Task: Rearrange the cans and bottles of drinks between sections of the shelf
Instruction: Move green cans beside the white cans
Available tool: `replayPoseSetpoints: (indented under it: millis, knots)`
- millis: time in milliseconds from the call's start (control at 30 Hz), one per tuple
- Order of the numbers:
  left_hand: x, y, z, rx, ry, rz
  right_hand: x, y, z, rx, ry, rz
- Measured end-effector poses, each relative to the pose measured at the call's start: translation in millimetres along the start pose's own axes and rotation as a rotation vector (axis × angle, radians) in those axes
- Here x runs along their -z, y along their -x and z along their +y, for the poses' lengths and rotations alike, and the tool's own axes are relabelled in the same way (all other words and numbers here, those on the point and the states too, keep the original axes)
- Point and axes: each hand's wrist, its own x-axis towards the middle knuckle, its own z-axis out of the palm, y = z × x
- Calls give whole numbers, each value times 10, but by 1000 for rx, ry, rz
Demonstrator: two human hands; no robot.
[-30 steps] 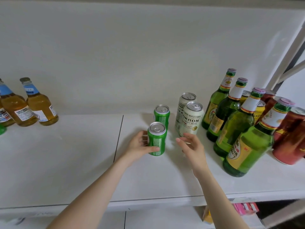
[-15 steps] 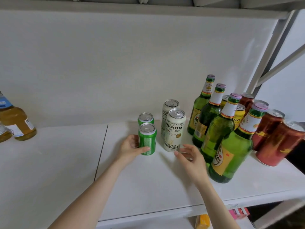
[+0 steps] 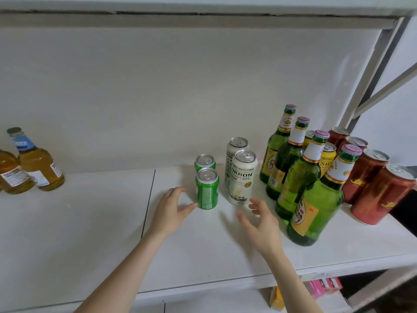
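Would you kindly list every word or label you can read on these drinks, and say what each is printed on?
"OKRON": front white can, start possibly turned out of view.
"CRAFT BEER": same can, beneath that.
"SID": yellow can, rest hidden by the nearest green bottle.
Unreadable, blurred or too small: that bottle's label, the amber bottles' labels, the red cans' gold script, the front green can's print.

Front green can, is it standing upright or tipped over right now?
Upright. The front green can stands on its base on the white shelf, its silver top facing up.
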Motion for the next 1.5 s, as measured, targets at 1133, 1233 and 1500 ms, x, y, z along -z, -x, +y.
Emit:
replayPoseSetpoints:
  millis: [1133,1233,1500]
  knots:
    - [1776,1712,-306,-250,-808,104,-193,1781,-1417,383,766,61]
    - [2018,1979,-432,-240,-848,151,-276,2034,-1615,435,768,54]
    - [2838,2592,-910,-170,-885,186,-823,2681,-2342,520,751,-6]
